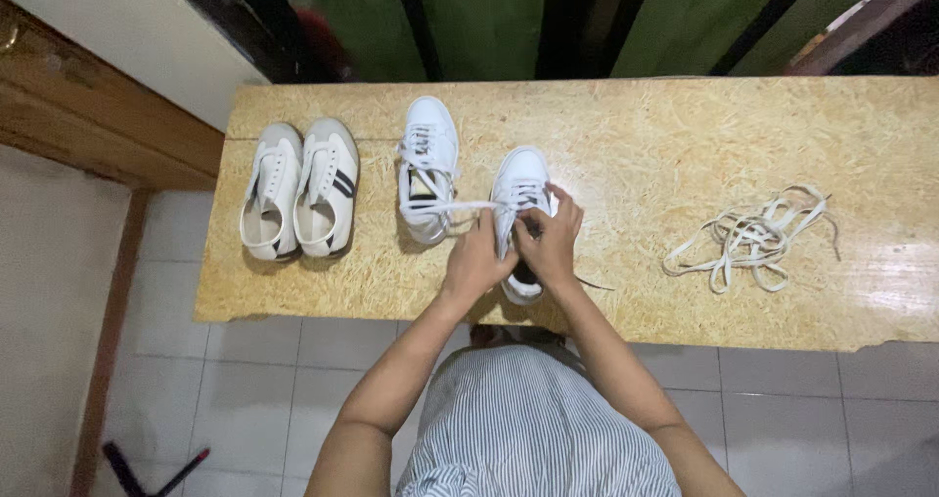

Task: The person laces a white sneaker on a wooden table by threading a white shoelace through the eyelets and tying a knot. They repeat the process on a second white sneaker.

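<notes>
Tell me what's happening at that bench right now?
A person stands at a chipboard table, both hands on a white sneaker. The left hand and right hand pinch its white lace, which trails across to a second white sneaker. An unlaced striped pair sits to the left; loose laces lie to the right.

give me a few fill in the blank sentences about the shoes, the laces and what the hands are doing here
1. Both hands, the left hand and the right hand, work on the lace of a ____ shoe.
2. The number of shoes on the table is ____.
3. The loose pile of laces lies to the ____ of the hands.
4. The pair of shoes at the far left has no ____ threaded in.

Missing words: white; four; right; laces
</notes>
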